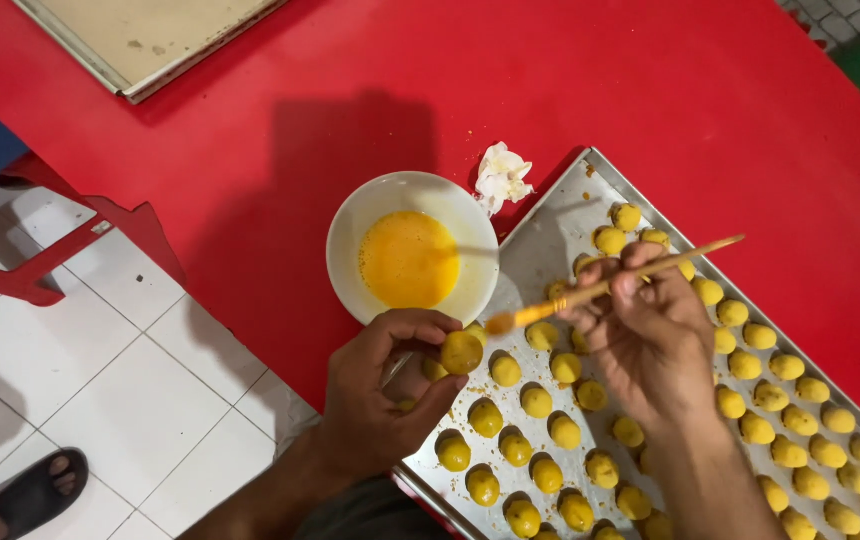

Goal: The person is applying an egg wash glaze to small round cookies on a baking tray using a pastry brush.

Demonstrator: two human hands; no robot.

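White bowl (350, 240) holds yellow liquid, probably beaten egg (409, 258).

Head camera looks steeply down (close); red table (650, 90) below.

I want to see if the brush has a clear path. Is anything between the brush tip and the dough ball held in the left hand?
Nothing visible. The brush tip sits just right of the dough ball pinched by the left hand.

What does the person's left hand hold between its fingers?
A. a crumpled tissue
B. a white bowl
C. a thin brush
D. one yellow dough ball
D: the left hand pinches one yellow dough ball at its fingertips, while the right hand holds the thin brush.
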